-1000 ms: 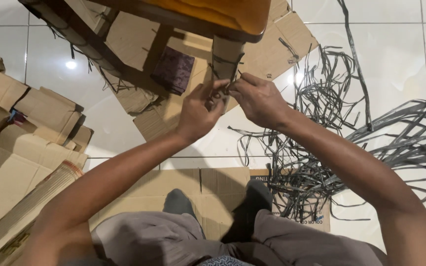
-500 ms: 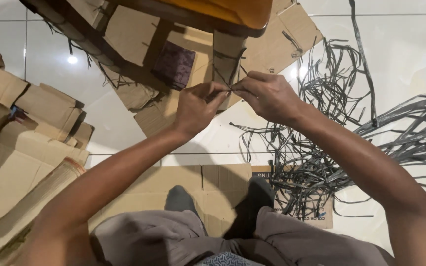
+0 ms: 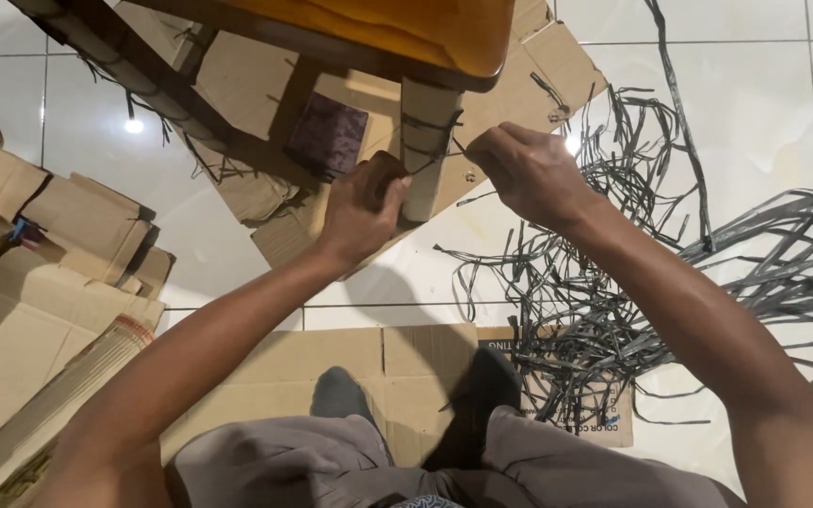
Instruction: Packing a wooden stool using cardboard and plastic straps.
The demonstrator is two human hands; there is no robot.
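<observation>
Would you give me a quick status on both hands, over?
Left hand gripping cardboard-wrapped leg. Right hand pinching black strap taut. Loose strips beside.

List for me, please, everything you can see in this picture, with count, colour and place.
wooden table: one, orange-brown top, upper middle, seen from above
table leg: one, wrapped in brown cardboard and tied with grey strap, under the table edge
grey straps: a loose tangle, too many to count, on the floor at right
flat cardboard sheets: several, brown, under the table
dark square pad: one, purplish, on the cardboard under the table
cardboard stack: several pieces, brown, at left
cardboard sheet: one, brown, under the feet
tiled floor: white, glossy
feet in dark socks: two, bottom middle
left hand: pressed against the wrapped leg
right hand: pinching a strap end by the leg
</observation>
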